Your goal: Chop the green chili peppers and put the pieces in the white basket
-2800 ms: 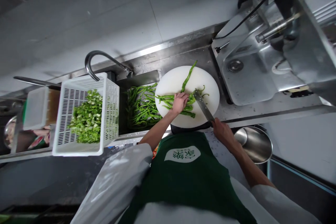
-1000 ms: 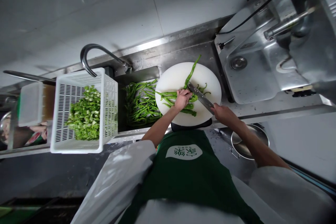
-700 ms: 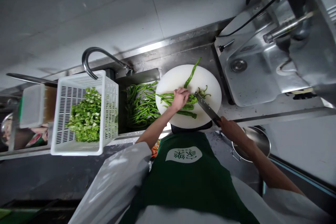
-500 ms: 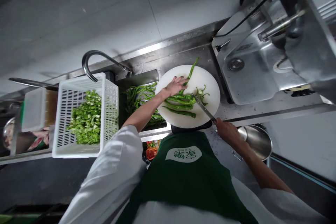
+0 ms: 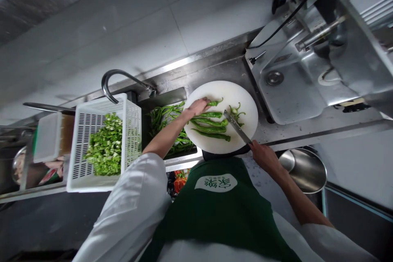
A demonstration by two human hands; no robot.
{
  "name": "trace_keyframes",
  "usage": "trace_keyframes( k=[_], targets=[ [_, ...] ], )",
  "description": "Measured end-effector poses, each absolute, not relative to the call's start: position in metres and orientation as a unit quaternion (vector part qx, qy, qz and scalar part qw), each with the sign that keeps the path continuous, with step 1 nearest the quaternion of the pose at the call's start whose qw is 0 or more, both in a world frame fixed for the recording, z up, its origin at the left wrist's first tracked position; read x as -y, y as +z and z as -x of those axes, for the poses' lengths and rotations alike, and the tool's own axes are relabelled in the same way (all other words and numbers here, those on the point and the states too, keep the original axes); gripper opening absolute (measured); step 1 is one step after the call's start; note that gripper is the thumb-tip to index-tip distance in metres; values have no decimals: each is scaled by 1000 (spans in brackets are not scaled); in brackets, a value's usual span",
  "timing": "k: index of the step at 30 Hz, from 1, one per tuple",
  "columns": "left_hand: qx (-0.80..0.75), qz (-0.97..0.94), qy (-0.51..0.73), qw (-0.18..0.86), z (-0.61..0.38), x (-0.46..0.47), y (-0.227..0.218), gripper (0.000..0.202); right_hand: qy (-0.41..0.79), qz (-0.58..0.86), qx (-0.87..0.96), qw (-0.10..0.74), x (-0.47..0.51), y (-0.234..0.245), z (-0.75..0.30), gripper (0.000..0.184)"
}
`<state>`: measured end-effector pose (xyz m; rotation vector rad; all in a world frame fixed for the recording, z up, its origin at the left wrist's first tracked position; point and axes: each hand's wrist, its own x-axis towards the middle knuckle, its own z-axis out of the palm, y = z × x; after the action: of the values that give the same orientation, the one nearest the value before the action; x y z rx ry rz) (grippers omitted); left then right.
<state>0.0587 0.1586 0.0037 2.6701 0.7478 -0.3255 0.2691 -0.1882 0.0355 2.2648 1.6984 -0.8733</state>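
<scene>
On the round white cutting board (image 5: 211, 146), my left hand (image 5: 198, 107) is closed around a long green chili pepper (image 5: 215, 102), its stem end sticking out to the right. Several more green peppers (image 5: 211, 129) lie side by side just below that hand. My right hand (image 5: 263, 155) grips the handle of a kitchen knife (image 5: 238, 127), whose blade slants up-left over the board. Beside the blade tip is a small pile of cut pepper stem ends (image 5: 236, 110). More whole peppers (image 5: 166, 115) fill the sink left of the board.
A white plastic basket (image 5: 125, 139) of chopped green pieces stands at left under a curved faucet (image 5: 107, 77). On the right is a metal machine with a basin (image 5: 291, 98). A steel pot (image 5: 307, 170) sits below the counter edge, near my right forearm.
My left hand has drawn back to the left and closed on a pepper, which has turned from pointing up to lying across the board. The knife stays low over the board.
</scene>
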Motion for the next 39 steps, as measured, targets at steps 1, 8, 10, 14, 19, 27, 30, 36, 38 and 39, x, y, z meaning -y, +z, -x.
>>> trace_keyframes(
  k=[1, 8, 10, 14, 19, 27, 30, 36, 38, 39],
  targets=[
    [-268, -940, -95, 187, -61, -146, -2, 33, -294, -767, -563, 90, 188, 38, -269, 26],
    [-319, -904, 100, 266, -78, -86, -39, 16, -280, -799, -525, 92, 186, 46, -260, 26],
    [-343, -895, 121, 258, -80, -75, -46, 15, -282, -801, -521, 81, 184, 44, -255, 26],
    [-358, -887, 149, 251, -84, -61, -56, 18, -292, -800, -521, 66, 178, 44, -248, 26],
    [-325, -905, 119, 249, -85, -57, -53, 26, -307, -793, -519, 90, 165, 50, -248, 28],
    [-298, -921, 41, 246, -80, -54, -35, 30, -314, -786, -526, 82, 104, 35, -245, 34],
    [-313, -909, 48, 272, -68, -56, -30, 22, -312, -789, -527, 49, 109, 35, -254, 34],
    [-409, -845, 140, 314, -92, -91, -22, 31, -261, -863, -427, -68, 175, 42, -287, 36],
    [-419, -844, 122, 310, -124, -93, -19, 48, -247, -891, -368, -95, 197, 43, -297, 38],
    [-416, -850, 90, 310, -141, -87, -18, 59, -245, -901, -342, -105, 207, 42, -301, 39]
  ],
)
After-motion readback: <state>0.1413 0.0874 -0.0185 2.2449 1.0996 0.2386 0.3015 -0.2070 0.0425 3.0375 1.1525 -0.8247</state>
